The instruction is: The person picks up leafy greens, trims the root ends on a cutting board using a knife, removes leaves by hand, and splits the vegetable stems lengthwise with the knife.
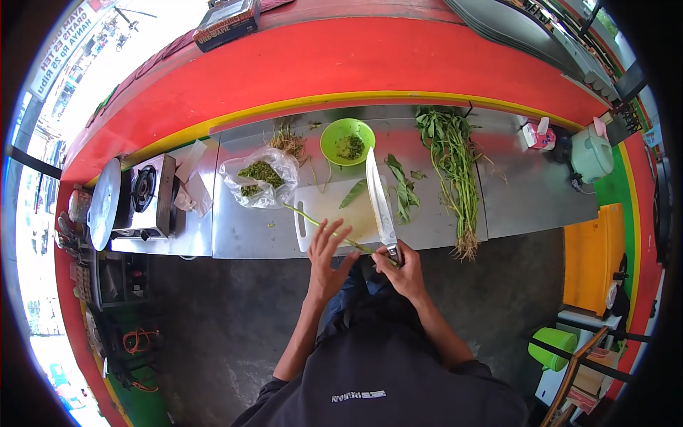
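My right hand [402,269] is closed round the handle of a large knife [380,206], its blade pointing up and away over the white cutting board [334,210]. A thin green stem [311,219] runs from the board's left side to my right hand, its near end by the knife handle. Spread fingers show on my left hand [329,257], just below the stem, at the board's front edge; whether they touch it is unclear. Cut leaves [404,191] lie right of the blade. Behind the board are a green bowl [347,142] with chopped greens and a plastic bag [260,178] of chopped greens.
A bundle of long leafy stems with roots [455,171] lies on the steel table [249,235] at right. Farther right are a tissue pack [538,136] and a pale green rice cooker [592,154]. A gas stove [146,192] stands at left, beside a round metal lid [105,204].
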A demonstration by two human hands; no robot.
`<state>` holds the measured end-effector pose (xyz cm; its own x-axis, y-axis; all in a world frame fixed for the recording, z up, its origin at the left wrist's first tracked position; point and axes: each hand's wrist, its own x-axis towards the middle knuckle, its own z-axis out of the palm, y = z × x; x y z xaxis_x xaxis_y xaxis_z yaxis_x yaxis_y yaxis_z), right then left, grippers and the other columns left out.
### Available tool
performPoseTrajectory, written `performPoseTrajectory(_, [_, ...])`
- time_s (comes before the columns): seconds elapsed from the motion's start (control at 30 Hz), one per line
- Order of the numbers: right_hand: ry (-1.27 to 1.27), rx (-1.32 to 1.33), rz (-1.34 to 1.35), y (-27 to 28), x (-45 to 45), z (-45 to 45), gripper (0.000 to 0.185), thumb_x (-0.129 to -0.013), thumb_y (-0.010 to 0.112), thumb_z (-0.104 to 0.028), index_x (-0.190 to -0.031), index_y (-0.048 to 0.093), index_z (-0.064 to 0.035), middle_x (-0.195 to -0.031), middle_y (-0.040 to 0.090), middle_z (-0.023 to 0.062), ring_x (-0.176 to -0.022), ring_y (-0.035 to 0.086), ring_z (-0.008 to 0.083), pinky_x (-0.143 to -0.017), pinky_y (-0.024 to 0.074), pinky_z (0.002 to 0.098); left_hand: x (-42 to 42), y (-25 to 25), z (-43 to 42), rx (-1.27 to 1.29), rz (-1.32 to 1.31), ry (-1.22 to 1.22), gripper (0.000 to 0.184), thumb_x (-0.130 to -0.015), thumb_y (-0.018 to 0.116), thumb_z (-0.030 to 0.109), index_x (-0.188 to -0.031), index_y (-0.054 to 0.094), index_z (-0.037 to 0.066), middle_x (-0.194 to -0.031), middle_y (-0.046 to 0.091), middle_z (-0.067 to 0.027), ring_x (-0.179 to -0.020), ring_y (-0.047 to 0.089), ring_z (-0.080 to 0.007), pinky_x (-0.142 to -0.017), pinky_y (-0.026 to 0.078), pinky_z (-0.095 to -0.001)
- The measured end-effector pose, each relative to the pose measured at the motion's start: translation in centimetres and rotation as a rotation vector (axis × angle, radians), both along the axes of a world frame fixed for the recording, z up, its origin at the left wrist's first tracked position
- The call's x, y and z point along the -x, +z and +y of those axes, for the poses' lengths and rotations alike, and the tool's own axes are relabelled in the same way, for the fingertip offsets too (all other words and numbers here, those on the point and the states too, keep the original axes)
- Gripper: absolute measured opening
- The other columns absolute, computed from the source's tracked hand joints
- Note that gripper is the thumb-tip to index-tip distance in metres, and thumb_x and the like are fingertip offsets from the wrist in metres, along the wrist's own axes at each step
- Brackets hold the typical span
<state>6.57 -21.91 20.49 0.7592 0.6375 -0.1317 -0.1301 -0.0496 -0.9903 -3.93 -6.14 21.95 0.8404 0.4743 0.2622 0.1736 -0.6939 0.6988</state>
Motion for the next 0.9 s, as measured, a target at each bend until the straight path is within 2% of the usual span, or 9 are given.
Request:
performPoseTrajectory(0.03, [-0.005,-0.011,-0.011,0.3,0.1,0.0,0.018,-0.088,0.072,-0.017,-0.092,0.063,-0.0017,-0.067,0.063,0.0018,-0.061,0.060,0.0059,-0.056,0.0458,0.0217,0.0,0.2,-0.6,0.101,0.012,-0.038,0.041,-0.084,0.073,0.019,-0.123,0.064,0.015,-0.136,0.055,-0.0053,-0.138,0.040,-0.0272,-0.110,0.023,-0.0458])
performPoseTrajectory(0.07, [0.001,-0.010,-0.016,0.6,0.2,0.1,0.018,-0.088,0.072,-0.017,-0.092,0.063,-0.0017,-0.067,0.063,0.0018,-0.061,0.060,0.0059,-0.056,0.0458,0.0217,0.1,0.1,-0.6,0.103,0.006,-0.032,0.041,-0.084,0.073,0.019,-0.123,0.064,0.015,-0.136,0.055,-0.0053,-0.138,0.040,-0.0272,-0.110,0.023,-0.0458])
performPoseTrajectory(0.13, [0.008,-0.048,-0.032,1.2,0.6,0.1,0.018,-0.090,0.071,-0.016,-0.093,0.063,-0.0010,-0.067,0.064,0.0023,-0.061,0.060,0.0059,-0.056,0.0463,0.0218,0.3,0.1,-0.7,0.113,0.061,-0.293,0.036,-0.084,0.069,0.010,-0.119,0.065,0.011,-0.126,0.063,-0.0037,-0.131,0.049,-0.0248,-0.108,0.028,-0.0420])
performPoseTrajectory(0.17, [0.009,-0.048,-0.039,1.8,0.7,0.0,0.018,-0.090,0.071,-0.016,-0.093,0.063,-0.0010,-0.067,0.064,0.0023,-0.061,0.060,0.0059,-0.056,0.0463,0.0218,0.0,0.1,-0.9,0.132,-0.069,-0.296,0.031,-0.084,0.068,0.006,-0.116,0.066,0.010,-0.115,0.066,-0.0034,-0.115,0.059,-0.0242,-0.104,0.032,-0.0413])
performPoseTrajectory(0.3, [0.020,-0.084,-0.050,3.7,1.6,-0.5,0.019,-0.092,0.068,-0.015,-0.101,0.062,0.0006,-0.072,0.065,0.0036,-0.066,0.060,0.0058,-0.060,0.0471,0.0221,0.0,-1.1,-0.8,0.292,-0.192,-0.373,0.024,-0.086,0.068,0.004,-0.110,0.068,0.008,-0.108,0.066,-0.0066,-0.099,0.063,-0.0234,-0.095,0.041,-0.0401])
performPoseTrajectory(0.37, [0.013,-0.139,-0.040,4.9,2.2,-0.7,0.021,-0.093,0.067,-0.015,-0.105,0.061,0.0012,-0.074,0.066,0.0041,-0.067,0.060,0.0057,-0.061,0.0468,0.0218,-0.1,-0.6,-1.1,0.552,-0.276,-0.377,0.019,-0.087,0.065,0.000,-0.106,0.067,0.002,-0.104,0.065,-0.0111,-0.088,0.064,-0.0206,-0.081,0.049,-0.0336])
performPoseTrajectory(0.47, [0.012,-0.202,-0.051,7.2,2.9,-1.4,0.022,-0.096,0.062,-0.012,-0.112,0.059,0.0019,-0.075,0.065,0.0042,-0.068,0.057,0.0058,-0.062,0.0457,0.0215,-0.3,0.0,-1.5,0.862,-0.383,-0.414,0.019,-0.092,0.062,0.001,-0.111,0.065,-0.002,-0.103,0.064,-0.0128,-0.088,0.062,-0.0164,-0.074,0.049,-0.0283])
performPoseTrajectory(0.7, [0.031,-0.176,-0.230,6.9,4.0,-3.3,0.025,-0.098,0.058,-0.012,-0.118,0.051,0.0024,-0.071,0.062,0.0038,-0.059,0.052,0.0044,-0.054,0.0397,0.0202,-1.2,2.1,-1.4,0.924,-0.468,-0.501,0.022,-0.099,0.056,0.010,-0.116,0.062,-0.002,-0.095,0.063,-0.0108,-0.072,0.056,-0.0125,-0.064,0.049,-0.0257])
performPoseTrajectory(0.9, [0.031,-0.208,-0.306,7.0,4.1,-3.3,0.026,-0.097,0.059,-0.011,-0.118,0.052,0.0016,-0.069,0.062,0.0032,-0.055,0.048,0.0035,-0.052,0.0367,0.0206,-1.6,2.9,-1.3,0.827,-0.474,-0.480,0.014,-0.097,0.057,0.006,-0.105,0.066,-0.002,-0.087,0.058,-0.0048,-0.071,0.050,-0.0092,-0.062,0.040,-0.0216])
